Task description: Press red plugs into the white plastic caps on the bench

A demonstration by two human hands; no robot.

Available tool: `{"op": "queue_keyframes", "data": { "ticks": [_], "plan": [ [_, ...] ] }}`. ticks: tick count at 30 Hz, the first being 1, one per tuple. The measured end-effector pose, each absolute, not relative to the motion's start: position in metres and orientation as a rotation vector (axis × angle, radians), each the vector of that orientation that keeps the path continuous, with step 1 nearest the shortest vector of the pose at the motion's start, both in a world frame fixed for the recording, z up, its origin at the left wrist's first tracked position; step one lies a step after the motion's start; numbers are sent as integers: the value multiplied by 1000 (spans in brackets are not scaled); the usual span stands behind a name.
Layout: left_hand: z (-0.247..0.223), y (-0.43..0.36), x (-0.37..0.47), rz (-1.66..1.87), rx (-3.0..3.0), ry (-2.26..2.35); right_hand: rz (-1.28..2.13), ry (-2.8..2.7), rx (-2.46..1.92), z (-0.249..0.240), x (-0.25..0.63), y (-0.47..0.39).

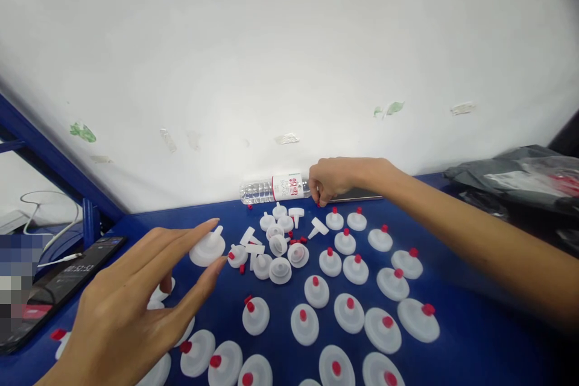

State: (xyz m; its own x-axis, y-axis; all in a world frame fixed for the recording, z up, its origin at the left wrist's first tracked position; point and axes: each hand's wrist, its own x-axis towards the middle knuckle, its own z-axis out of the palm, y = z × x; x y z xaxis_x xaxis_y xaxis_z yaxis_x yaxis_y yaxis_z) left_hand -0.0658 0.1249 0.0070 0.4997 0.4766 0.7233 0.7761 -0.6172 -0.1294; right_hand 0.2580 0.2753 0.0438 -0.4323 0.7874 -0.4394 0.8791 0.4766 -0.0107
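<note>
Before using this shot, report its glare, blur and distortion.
Head view: the wall is brightly lit, the clear bottle glints, red-capped discs at lower right look stretched, the right forearm looks soft, and coarse pixel blocks mask an area beside the phone.

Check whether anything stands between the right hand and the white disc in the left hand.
Loose white discs and T-shaped pieces lie on the blue table between the right hand and the held white disc; above them, nothing visible blocks the way.
</note>
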Motion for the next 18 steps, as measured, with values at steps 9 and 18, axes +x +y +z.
{"op": "queue_keyframes", "data": {
  "ticks": [9, 18],
  "plan": [
    [6, 123, -67, -879, -2304, -1082, -263, 2393, 1502, 42, 251, 265],
    [10, 123, -61, -833, -2339, -1118, -832, 3023, 1176, 73, 233, 239]
  ]
}}
